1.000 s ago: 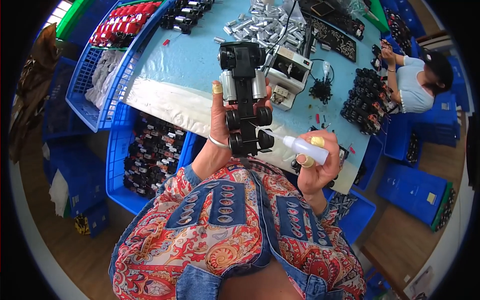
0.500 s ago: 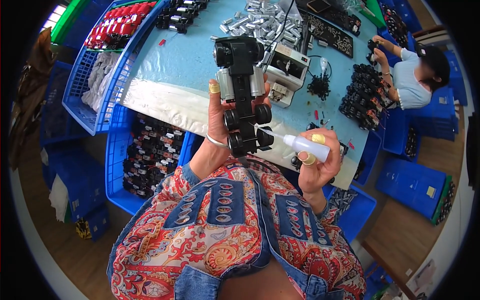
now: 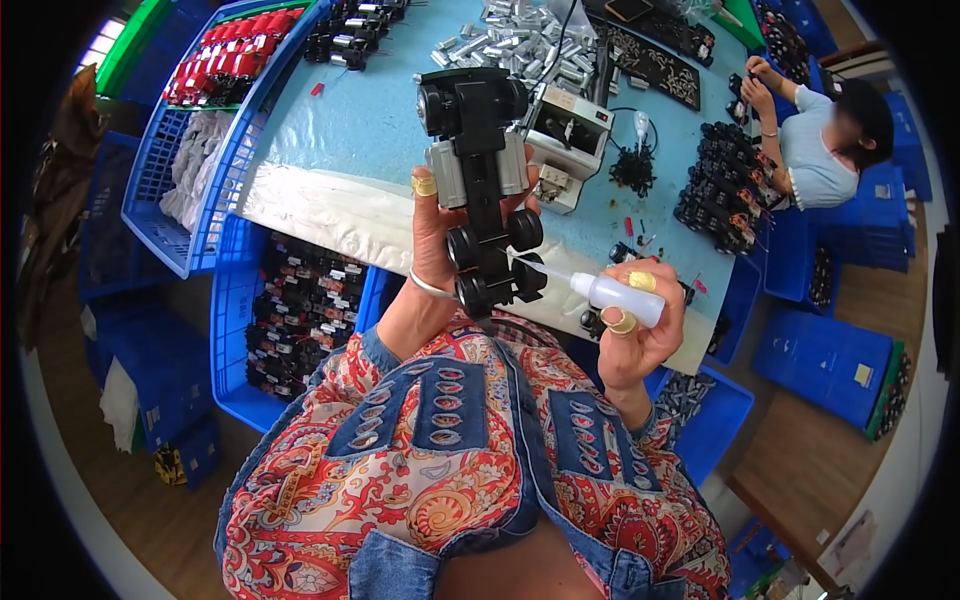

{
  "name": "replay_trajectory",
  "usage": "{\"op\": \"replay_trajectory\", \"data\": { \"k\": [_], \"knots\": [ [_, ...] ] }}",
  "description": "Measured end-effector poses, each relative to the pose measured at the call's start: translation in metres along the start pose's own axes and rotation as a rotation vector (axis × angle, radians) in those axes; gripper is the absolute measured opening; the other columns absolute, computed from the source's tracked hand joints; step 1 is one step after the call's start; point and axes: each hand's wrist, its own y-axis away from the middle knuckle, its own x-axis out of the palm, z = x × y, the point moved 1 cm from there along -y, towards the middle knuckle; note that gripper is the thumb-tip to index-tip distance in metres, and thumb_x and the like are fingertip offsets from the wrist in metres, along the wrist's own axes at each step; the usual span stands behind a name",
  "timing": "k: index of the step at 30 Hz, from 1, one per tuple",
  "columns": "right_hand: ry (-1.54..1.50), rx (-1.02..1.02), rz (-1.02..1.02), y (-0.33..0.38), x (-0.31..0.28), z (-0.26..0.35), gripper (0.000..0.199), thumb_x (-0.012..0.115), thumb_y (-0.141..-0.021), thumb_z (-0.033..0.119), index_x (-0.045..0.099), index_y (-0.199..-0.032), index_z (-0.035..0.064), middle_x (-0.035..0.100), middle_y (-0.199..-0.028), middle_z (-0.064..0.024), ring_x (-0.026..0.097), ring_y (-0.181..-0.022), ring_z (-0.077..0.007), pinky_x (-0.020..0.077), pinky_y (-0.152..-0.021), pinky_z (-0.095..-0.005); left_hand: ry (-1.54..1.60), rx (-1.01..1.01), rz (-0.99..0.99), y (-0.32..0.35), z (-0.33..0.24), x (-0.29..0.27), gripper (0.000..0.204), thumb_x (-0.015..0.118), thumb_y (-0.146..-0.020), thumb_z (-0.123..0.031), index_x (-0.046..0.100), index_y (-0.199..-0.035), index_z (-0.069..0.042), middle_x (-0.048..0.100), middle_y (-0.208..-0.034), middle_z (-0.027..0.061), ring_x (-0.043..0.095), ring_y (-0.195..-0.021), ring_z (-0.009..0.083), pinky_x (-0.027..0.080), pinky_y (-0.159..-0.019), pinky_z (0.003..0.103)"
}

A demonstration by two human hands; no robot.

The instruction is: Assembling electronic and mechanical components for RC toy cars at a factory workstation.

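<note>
A black toy truck chassis (image 3: 482,190) with silver side tanks and small black wheels is gripped in my left hand (image 3: 432,240), its underside facing me. The thumb presses along one tank, with yellow tape round its tip; the other fingers are mostly behind the chassis. My right hand (image 3: 645,335) pinches a small white squeeze bottle (image 3: 625,297) between taped thumb and fingers. The bottle's thin nozzle reaches left to the chassis between the rear wheels. Whether the tip touches the chassis, I cannot tell.
Silver cylindrical parts (image 3: 535,45) lie heaped on the blue table (image 3: 330,130). A beige machine (image 3: 570,140) stands behind my hands. Blue crates (image 3: 235,330) of parts flank the table. At the right, a co-worker (image 3: 820,145) handles a black part beside rows of black chassis (image 3: 725,190).
The chassis has tilted slightly, its upper end shifting a little left. My right hand and the bottle have moved slightly right. The co-worker's hands have risen a little.
</note>
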Motion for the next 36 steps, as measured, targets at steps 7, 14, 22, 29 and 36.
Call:
{"op": "replay_trajectory", "data": {
  "k": [7,14,22,29,36],
  "knots": [
    [0.002,0.084,0.029,0.0,-0.012,0.006,0.029,0.068,-0.075,0.017,0.052,-0.091,-0.0003,0.056,-0.082,-0.011,0.056,-0.073,-0.0168,0.0445,-0.063,-0.0259,-0.185,0.066,0.157,0.0,-0.011,0.005,0.099,0.061,-0.064,-0.067,0.03,-0.133,-0.002,0.045,-0.125,0.0183,0.052,-0.107,0.0271,0.048,-0.087,0.036],
    [0.019,0.178,0.029,0.003,-0.01,0.006,0.028,0.068,-0.076,0.017,0.051,-0.09,-0.0003,0.055,-0.081,-0.0102,0.053,-0.072,-0.0155,0.0434,-0.065,-0.0262,-0.235,0.051,0.219,0.0,-0.014,0.012,0.107,0.072,-0.057,-0.06,0.026,-0.135,-0.002,0.042,-0.128,0.0194,0.053,-0.107,0.0269,0.047,-0.089,0.035],
    [0.08,0.166,0.056,0.001,-0.014,0.0,0.028,0.068,-0.076,0.018,0.052,-0.089,-0.0004,0.056,-0.08,-0.0095,0.055,-0.071,-0.0149,0.0441,-0.063,-0.0253,-0.228,0.016,0.231,-0.006,-0.01,0.011,0.109,0.073,-0.056,-0.059,0.025,-0.135,-0.002,0.041,-0.128,0.0194,0.053,-0.106,0.0272,0.046,-0.09,0.036],
    [0.074,0.178,0.017,0.002,-0.025,-0.017,0.026,0.065,-0.079,0.016,0.052,-0.095,0.0006,0.055,-0.09,-0.0092,0.053,-0.076,-0.0151,0.0442,-0.064,-0.0248,-0.208,-0.044,0.201,-0.017,-0.004,0.006,0.112,0.075,-0.053,-0.058,0.023,-0.135,-0.001,0.036,-0.13,0.0203,0.045,-0.114,0.0302,0.045,-0.09,0.042],
    [-1.105,0.653,-0.604,0.019,-0.077,-0.11,0.035,0.058,-0.082,0.009,0.047,-0.115,0.0042,0.055,-0.104,-0.0079,0.054,-0.095,-0.0194,0.0452,-0.079,-0.0298,0.095,0.091,0.188,-0.027,-0.039,-0.035,0.098,0.076,-0.058,-0.051,0.031,-0.132,-0.005,0.038,-0.13,0.0177,0.045,-0.109,0.0306,0.042,-0.087,0.046]
  ]
}}
